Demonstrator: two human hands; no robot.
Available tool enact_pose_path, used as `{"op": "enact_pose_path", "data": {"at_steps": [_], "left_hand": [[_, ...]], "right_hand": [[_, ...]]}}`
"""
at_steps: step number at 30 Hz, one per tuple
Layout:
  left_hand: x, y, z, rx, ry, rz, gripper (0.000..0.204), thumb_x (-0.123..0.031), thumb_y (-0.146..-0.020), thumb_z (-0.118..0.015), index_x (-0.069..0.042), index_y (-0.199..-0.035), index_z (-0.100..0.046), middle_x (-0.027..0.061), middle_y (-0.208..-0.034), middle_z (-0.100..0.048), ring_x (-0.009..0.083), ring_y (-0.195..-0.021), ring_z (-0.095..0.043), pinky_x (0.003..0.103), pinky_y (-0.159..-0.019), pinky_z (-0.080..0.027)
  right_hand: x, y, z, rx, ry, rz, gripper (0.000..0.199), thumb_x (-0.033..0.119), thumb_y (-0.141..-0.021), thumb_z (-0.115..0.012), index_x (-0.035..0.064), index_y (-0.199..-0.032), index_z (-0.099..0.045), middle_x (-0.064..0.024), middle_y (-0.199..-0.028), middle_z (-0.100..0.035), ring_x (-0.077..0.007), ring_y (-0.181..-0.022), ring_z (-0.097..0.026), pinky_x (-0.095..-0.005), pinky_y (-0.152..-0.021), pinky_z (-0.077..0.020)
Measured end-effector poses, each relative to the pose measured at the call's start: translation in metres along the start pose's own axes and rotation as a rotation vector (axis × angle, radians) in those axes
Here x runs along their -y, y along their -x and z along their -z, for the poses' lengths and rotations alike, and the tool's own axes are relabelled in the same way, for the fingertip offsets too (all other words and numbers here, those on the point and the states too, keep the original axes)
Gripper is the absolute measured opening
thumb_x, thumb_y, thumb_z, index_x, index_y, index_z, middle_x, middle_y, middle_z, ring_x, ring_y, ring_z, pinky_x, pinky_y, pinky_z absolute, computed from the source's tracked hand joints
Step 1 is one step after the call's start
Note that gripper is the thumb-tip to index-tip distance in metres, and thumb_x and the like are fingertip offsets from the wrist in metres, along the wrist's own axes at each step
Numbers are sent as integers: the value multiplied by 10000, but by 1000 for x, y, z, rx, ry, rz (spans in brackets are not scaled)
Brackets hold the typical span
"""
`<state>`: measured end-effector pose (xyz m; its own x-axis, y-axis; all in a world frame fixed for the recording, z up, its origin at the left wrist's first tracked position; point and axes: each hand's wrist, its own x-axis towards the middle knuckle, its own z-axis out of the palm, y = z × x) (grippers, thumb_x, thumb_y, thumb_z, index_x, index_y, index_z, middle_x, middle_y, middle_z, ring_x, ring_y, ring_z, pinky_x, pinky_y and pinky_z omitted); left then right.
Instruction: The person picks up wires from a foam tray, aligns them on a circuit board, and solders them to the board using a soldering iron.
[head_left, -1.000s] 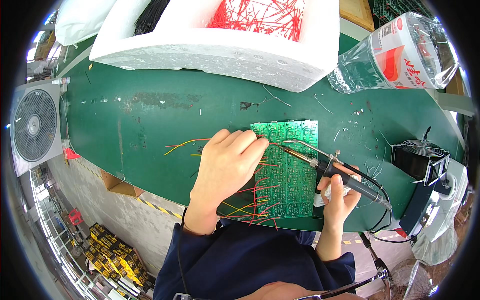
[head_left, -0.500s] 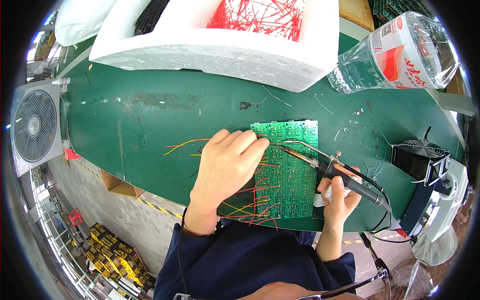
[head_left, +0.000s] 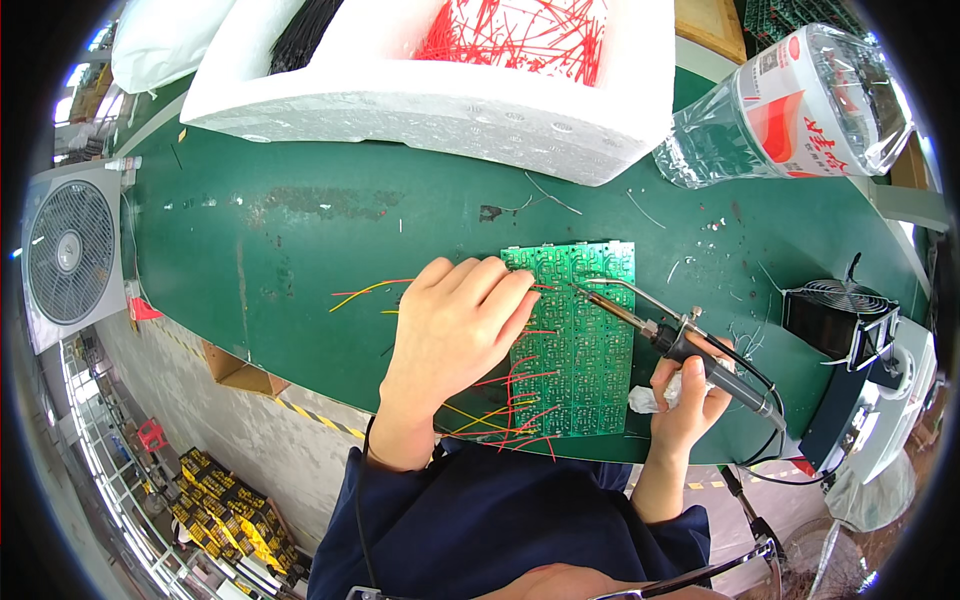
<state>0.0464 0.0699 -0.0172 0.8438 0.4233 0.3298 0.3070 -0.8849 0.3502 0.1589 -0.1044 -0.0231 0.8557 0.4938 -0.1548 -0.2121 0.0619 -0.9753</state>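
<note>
- The green circuit board [head_left: 590, 370] lies on the table [head_left: 330, 250].
- The left hand [head_left: 455, 325] curls over the board's left edge; I cannot tell if it pinches the red wire [head_left: 544, 288].
- Right of the board, the right hand [head_left: 695, 395] grips a soldering iron [head_left: 672, 343].

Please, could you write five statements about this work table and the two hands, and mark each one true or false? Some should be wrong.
1. The right hand holds a soldering iron. True.
2. The board under the iron's tip is white. False: the board is green.
3. The left hand is at the board's left side. True.
4. The foam box contains no red wires. False: a pile of red wires lies in the foam box.
5. The bottle is left of the foam box. False: the bottle is to its right.
</note>
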Motion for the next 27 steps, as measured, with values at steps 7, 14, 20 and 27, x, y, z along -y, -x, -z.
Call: {"op": "enact_pose_path", "data": {"at_steps": [7,14,20,27], "left_hand": [[1,-1,2,9,-30,-2,174,-129,-567,-663,-103,-685,-538,-16,-577,-462,125,-488,-451,253,-450,-293],[-1,-1,7,2,-105,35,203,-189,-565,-672,-100,-691,-539,-13,-563,-460,130,-484,-449,252,-445,-295],[0,-3,12,-34,-94,71,182,-193,-603,-650,-88,-699,-537,-4,-568,-469,143,-477,-442,261,-438,-300],[2,-3,14,-91,-14,88,89,-132,-649,-606,-80,-673,-538,-4,-549,-461,141,-468,-437,259,-444,-301]], "right_hand": [[2,0,-1,-20,-10,-24,185,121,-756,-497,-12,-872,-442,-107,-541,-487,-69,-357,-385,-160,-325,-271],[1,0,-1,-4,-29,8,183,114,-754,-491,-10,-874,-429,-120,-527,-496,-62,-343,-359,-158,-321,-272],[3,0,1,-25,-92,-45,152,85,-752,-476,-13,-863,-438,-105,-544,-476,-83,-366,-400,-162,-298,-269],[2,1,4,-43,-163,-16,159,111,-767,-471,-1,-877,-446,-94,-529,-462,-80,-375,-375,-160,-286,-233]]}}
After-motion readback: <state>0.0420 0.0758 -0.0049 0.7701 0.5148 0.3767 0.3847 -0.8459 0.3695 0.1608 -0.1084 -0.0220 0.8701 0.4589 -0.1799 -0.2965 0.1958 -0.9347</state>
